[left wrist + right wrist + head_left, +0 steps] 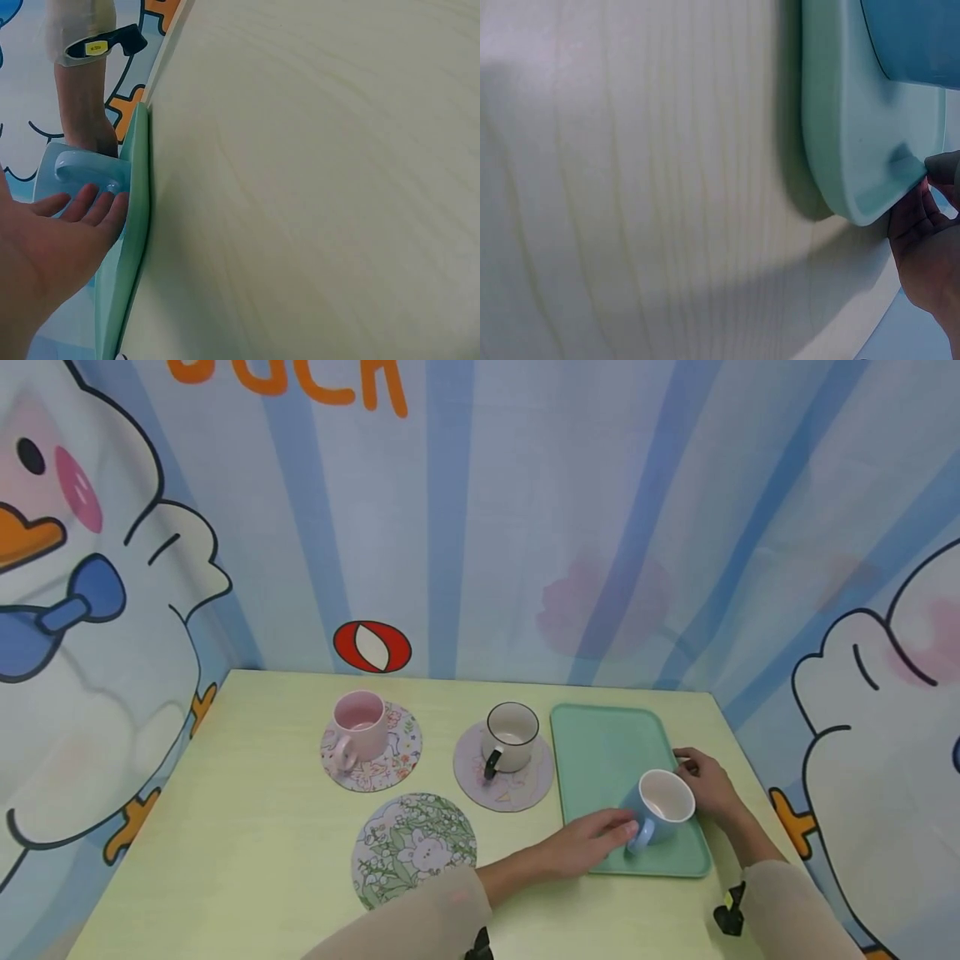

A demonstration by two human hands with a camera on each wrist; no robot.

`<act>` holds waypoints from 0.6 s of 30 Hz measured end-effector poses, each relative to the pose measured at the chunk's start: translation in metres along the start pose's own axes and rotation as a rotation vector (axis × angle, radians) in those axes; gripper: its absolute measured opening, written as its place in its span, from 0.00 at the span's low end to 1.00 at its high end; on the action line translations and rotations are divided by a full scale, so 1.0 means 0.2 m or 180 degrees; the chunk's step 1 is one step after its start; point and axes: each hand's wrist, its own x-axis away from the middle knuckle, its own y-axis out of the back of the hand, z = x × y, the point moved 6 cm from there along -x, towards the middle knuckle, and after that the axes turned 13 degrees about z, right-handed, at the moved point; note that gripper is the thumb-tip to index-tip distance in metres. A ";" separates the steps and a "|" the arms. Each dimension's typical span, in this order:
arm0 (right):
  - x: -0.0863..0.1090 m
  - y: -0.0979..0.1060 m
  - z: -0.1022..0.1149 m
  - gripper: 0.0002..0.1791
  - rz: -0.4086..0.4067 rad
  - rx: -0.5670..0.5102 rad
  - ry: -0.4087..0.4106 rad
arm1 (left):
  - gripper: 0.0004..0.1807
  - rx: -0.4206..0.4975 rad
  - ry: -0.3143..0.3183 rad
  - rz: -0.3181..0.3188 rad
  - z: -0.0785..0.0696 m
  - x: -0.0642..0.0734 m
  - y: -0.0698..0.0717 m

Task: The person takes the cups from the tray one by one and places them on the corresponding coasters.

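A light blue mug (667, 797) stands upright on the near right part of a mint green tray (611, 743). Close by its handle is my left hand (585, 845), fingertips right at the mug's side. The left wrist view shows this hand (52, 247) with its fingers fairly straight and not wrapped round the handle. On the tray's right side, my right hand (708, 785) pinches the rim between thumb and fingers, seen clearly in the right wrist view, where the blue mug (919, 41) shows only in part.
A pink mug (362, 727) sits on a floral round mat (401, 747) at the back left. Left of the tray, a white mug (513, 735) with black handle stands on a pale purple mat (480, 789). A green bunny mat (412, 835) lies nearer. Curtains (510, 527) border the table.
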 end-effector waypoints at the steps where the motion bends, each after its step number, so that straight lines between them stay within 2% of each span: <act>1: 0.00 0.00 0.00 0.22 0.0000 0.0005 -0.0006 | 0.32 0.0018 0.0018 -0.0004 0.00 0.00 -0.01; 10: 0.00 0.00 -0.01 0.22 -0.0005 -0.0004 -0.0028 | 0.30 0.0140 -0.0006 0.0010 0.04 -0.04 -0.04; 18: -0.01 0.00 -0.01 0.21 0.0005 -0.0027 0.0000 | 0.25 0.0029 -0.0160 -0.0104 0.02 -0.06 -0.04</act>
